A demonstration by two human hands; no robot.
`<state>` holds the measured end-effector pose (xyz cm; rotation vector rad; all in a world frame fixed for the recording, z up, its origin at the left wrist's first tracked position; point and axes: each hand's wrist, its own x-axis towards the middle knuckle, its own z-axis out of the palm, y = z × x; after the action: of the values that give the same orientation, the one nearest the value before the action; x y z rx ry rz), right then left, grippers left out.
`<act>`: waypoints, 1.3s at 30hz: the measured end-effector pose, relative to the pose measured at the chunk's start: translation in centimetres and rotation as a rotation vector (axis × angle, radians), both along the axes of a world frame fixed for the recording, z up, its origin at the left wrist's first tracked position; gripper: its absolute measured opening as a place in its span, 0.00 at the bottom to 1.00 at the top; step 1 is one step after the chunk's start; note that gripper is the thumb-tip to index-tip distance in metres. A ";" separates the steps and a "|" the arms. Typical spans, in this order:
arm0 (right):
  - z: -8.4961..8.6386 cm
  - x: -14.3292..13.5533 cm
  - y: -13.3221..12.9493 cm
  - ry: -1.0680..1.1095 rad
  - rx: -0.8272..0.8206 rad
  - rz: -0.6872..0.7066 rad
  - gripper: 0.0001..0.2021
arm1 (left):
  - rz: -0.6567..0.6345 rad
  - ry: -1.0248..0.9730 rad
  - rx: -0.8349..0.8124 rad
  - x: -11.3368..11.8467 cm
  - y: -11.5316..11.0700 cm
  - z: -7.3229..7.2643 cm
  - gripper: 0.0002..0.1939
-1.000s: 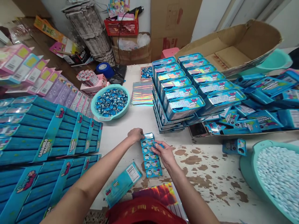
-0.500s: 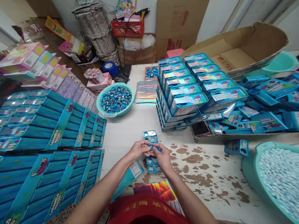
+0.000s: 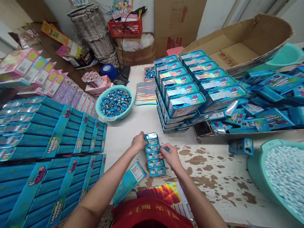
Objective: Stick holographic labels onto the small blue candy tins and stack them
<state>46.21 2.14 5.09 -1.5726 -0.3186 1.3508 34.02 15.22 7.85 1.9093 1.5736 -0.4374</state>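
A column of small blue candy boxes (image 3: pixel 156 163) stands on the table in front of me, their tops with round openings facing up. At the column's far left side, my left hand (image 3: pixel 139 142) touches the upper boxes, its fingers partly hidden and close together. To the right of the column, my right hand (image 3: pixel 169 154) pinches a small blue round cap (image 3: pixel 163 149) between thumb and fingers. White candies show through some openings of the nearer boxes. A flat blue carton (image 3: pixel 130 181) lies to the lower left of the column.
A teal bowl of metallic blue caps (image 3: pixel 116 103) sits at the back left beside shiny sticker sheets (image 3: pixel 145 93). Stacked filled trays (image 3: pixel 182 106) stand at the back right. A tub of white candies (image 3: pixel 285 177) is at the right, display boxes (image 3: pixel 55 142) at the left.
My hands, together over the column before, have moved apart. The left went up and left to the upper boxes' side; the right shifted right with a blue cap. More boxes are uncovered.
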 end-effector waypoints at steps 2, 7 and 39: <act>0.1 0.2 -0.1 -0.008 -0.016 0.054 0.13 | -0.088 0.141 0.013 1.0 0.5 -0.1 0.21; 0.5 -0.1 0.4 -0.119 -0.098 0.198 0.07 | -0.115 0.259 0.005 2.4 0.7 -0.8 0.27; 1.3 -3.8 5.2 -0.952 -0.314 0.750 0.07 | 0.221 -0.047 -0.151 -1.8 -3.8 -1.9 0.10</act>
<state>42.41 7.32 6.36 -2.4379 -1.4434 1.0848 32.17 11.39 5.91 1.6011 1.6490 -0.4005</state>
